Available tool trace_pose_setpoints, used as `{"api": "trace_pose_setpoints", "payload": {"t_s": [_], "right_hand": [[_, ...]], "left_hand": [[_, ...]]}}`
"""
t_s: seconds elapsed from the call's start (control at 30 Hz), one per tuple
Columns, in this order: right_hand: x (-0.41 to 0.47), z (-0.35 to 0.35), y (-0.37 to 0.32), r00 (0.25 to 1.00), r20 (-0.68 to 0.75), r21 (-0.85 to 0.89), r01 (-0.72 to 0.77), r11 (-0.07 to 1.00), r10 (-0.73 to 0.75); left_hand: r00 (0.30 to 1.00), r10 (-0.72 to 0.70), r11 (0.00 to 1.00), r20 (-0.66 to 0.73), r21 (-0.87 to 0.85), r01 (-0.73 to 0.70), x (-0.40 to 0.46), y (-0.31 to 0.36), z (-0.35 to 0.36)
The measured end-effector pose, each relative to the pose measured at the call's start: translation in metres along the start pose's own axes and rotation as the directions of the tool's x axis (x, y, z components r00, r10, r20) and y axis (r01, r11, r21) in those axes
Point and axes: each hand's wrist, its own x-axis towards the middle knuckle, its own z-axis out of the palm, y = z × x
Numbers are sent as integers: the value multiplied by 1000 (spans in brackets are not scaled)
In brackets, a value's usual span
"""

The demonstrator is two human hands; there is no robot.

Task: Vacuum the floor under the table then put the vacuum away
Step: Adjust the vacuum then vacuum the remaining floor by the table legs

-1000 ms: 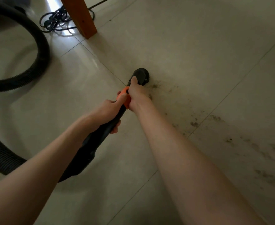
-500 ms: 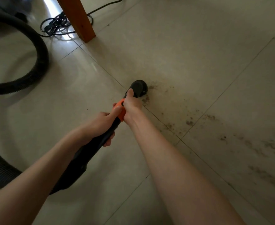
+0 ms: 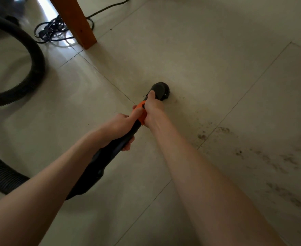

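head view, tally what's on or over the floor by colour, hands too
Black: 3 (vacuum wand with its round brush head, ribbed hose, tangled cable)
Orange: 1 (collar on the wand)
Brown wood: 1 (table leg)
Bare hands: 2 (left hand, right hand, both holding the wand)
Total: 7

The wand (image 3: 121, 144) in my hands is black with a bright orange collar (image 3: 140, 112), and its round brush head (image 3: 159, 90) is black too. The ribbed hose (image 3: 34, 68) and the tangled cord (image 3: 52, 31) are black, the desk leg (image 3: 76, 20) is orange-brown wood, and the floor (image 3: 208, 59) is pale cream tile with thin grey seams, speckled with dark brown dirt (image 3: 279, 166).
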Motion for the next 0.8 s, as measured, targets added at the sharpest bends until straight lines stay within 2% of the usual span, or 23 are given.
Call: {"api": "trace_pose_setpoints", "payload": {"t_s": [0.23, 0.8], "right_hand": [[0, -3, -1, 1000, 0, 25, -4, 1000, 4], [-31, 31, 66, 989, 117, -24, -89, 996, 91]], "left_hand": [[1000, 10, 998, -17, 54, -10, 2, 3, 2], [989, -112, 991, -94, -82, 104, -44, -63, -6]]}}
